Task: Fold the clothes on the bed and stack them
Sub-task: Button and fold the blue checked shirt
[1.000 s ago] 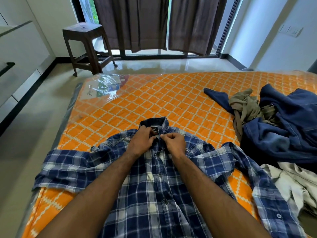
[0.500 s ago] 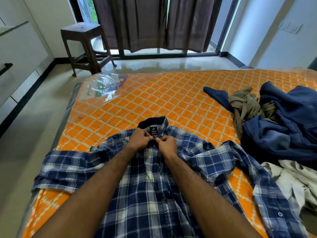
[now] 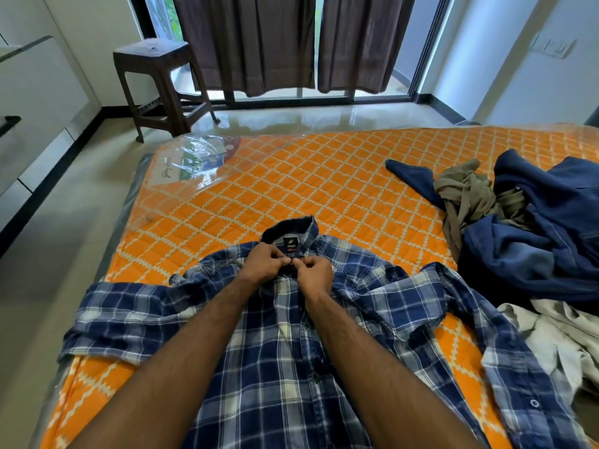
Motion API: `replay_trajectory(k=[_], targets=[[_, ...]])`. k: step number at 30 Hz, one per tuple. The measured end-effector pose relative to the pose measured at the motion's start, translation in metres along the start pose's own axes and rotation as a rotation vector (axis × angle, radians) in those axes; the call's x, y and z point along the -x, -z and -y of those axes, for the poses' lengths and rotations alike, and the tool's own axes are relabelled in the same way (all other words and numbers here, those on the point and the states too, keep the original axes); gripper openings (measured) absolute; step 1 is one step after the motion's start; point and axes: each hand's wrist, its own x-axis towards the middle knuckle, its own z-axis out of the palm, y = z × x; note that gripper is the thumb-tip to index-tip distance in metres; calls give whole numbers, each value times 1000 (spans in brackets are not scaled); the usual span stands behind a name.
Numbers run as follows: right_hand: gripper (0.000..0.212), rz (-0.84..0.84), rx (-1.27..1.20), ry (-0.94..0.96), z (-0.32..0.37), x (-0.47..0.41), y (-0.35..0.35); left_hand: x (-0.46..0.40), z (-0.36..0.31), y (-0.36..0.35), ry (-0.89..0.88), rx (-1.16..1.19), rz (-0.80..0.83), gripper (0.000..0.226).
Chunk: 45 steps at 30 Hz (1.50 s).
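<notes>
Pinching the shirt [image 3: 285,367] placket just below the collar, the left hand [image 3: 264,264] and right hand [image 3: 316,275] met fingertip to fingertip, seemingly fastening the top button so it would lie flat for folding. It lay spread on the bed [image 3: 291,176], unfolded clothes [image 3: 531,241] heaped beside it; no containers showed.

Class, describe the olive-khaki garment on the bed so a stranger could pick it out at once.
Start from the orange quilted mattress and look to its right side, where unfolded clothes lie in a heap. The olive-khaki garment lies crumpled on the heap's far left edge, against the dark blue garment. It is the only drab green-brown piece there.
</notes>
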Motion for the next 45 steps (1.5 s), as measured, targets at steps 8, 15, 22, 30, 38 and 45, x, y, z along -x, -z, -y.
replay_trajectory(k=[8,15,22,30,38,45], targets=[[9,103,-118,-40,-4,-7,17,1,0,-13,-23,-108,-155,22],[15,110,-82,-17,1,-6,20,1,1,-10,-55,-17,-118,16],[16,52,31,-16,-1,-6,12,7,5,-8,-216,-143,-119,22],[22,56,29,-4,0,-5,18,14,6,-18,-410,-439,-235,17],[9,51,21,128,-10,-3,22,-8,6,-12,-100,-230,76,27],[6,17,93,262,-17,1,22,-10,2,-11,-94,-229,70,24]])
